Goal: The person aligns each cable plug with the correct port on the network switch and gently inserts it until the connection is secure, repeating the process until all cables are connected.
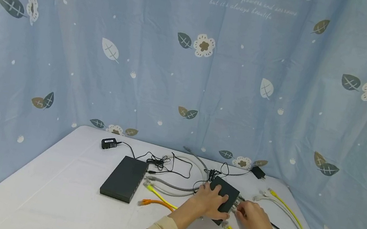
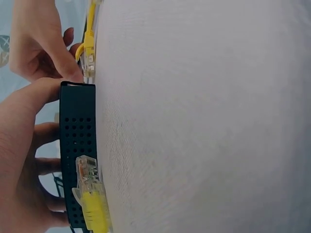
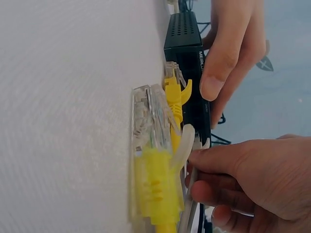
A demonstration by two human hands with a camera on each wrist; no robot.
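Left hand, fingers apart, braces box nearer tabletop's right edge; right hand pinches white cable, best aligned straight.

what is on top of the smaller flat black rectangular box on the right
The person's bare left hand rests spread on the flat black box; the surface beneath the hand is covered and can't be seen.

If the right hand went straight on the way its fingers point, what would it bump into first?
Probably the socket side of the smaller black box, just ahead. The right hand seems to pinch a pale cable there, so the gap is hard to judge.
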